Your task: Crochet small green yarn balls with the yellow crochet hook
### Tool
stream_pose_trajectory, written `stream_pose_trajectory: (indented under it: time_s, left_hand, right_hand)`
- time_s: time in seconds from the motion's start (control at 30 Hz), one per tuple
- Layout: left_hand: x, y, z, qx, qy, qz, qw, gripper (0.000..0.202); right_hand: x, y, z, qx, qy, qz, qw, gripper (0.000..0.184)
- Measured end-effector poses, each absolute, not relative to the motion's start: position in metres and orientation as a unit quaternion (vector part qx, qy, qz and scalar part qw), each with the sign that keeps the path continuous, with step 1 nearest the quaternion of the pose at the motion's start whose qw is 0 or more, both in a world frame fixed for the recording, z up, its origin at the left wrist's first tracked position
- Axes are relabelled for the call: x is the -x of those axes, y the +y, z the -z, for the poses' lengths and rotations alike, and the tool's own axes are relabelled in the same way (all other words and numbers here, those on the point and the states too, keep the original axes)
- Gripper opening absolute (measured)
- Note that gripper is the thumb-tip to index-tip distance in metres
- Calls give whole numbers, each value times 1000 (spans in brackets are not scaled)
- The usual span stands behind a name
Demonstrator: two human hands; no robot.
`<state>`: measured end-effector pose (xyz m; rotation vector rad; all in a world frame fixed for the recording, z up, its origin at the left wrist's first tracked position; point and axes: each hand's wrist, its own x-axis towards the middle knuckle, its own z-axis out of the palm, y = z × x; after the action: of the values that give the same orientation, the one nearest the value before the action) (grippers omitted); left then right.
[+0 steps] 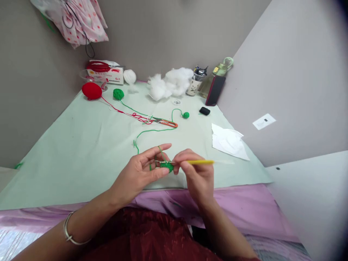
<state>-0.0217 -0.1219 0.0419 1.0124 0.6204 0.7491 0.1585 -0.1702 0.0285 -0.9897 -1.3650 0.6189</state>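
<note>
Good stitching here likely means the raised index finger of the left hand (139, 171) feeding the green yarn (163, 156) at even tension, the piece (167, 167) pinched close to its working edge, and the hook (201, 162) turned gently to avoid splitting strands. The left hand pinches the piece between thumb and fingers, above the table (81, 163) near its front edge; the right hand (199, 177), knuckles up, grasps the hook, whose yellow handle points rightward.

Your light is soft and fairly even, shadows faint; the yellow handle (201, 162) blurs toward three o'clock, and darkness rims your two o'clock corner.
</note>
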Motion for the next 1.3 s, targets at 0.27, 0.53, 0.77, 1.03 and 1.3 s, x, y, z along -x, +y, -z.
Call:
stream_pose_trajectory:
  time_s: [0.27, 0.53, 0.77, 1.03, 1.3]
  left_hand:
    - [18, -126, -38, -367, 247, -310, 842, 43]
    - [29, -114, -41, -363, 236, -302, 849, 42]
    - [29, -114, -41, -411, 243, -289, 829, 36]
    - [19, -121, -40, -522, 292, -321, 734, 58]
    - [20, -124, -42, -538, 308, -295, 727, 73]
  right_hand:
    - [-146, -175, -14, 423, -684, 24, 594, 40]
    - [-159, -175, -33, 402, -591, -228, 661, 21]
    - [-162, -169, -35, 358, -484, -408, 687, 14]
    - [-153, -175, -27, 390, -650, -217, 615, 32]
    - [-155, -175, -28, 397, -635, -232, 621, 32]
